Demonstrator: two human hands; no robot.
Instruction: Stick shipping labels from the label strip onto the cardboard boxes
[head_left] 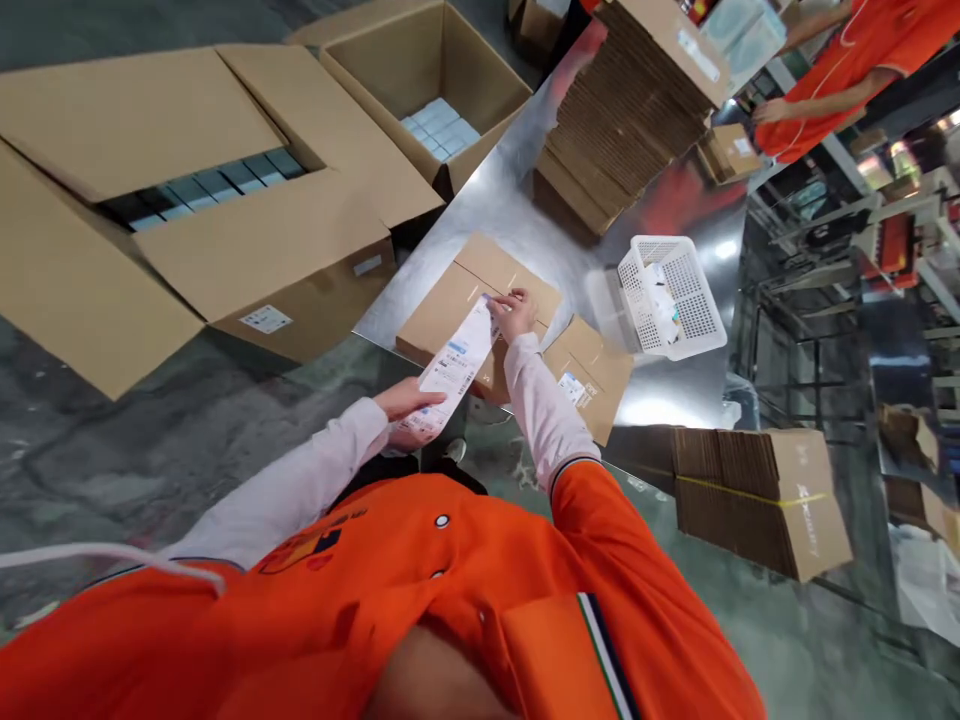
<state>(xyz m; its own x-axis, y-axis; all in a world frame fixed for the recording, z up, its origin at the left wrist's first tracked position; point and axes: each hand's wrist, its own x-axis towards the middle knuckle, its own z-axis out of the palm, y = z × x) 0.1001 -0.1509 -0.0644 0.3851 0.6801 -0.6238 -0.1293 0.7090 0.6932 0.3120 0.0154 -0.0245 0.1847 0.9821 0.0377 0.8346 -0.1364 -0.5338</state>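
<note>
A long strip of printed shipping labels (452, 367) stretches between my two hands. My left hand (411, 405) is closed on its lower end, thumb on top. At the upper end, my right hand (514, 314) pinches the strip with its fingertips, just over a flat closed cardboard box (442, 300) on the metal table (495, 205). To the right of that box lies a smaller cardboard box (606, 375) with a label on it.
A white plastic basket (701, 310) with papers inside stands on the table. Flattened cartons (622, 110) are stacked behind it. Large open cartons (285, 225) holding small boxes stand at left. Strapped cartons (750, 490) sit at right. A co-worker in an orange shirt (847, 80) is across the table.
</note>
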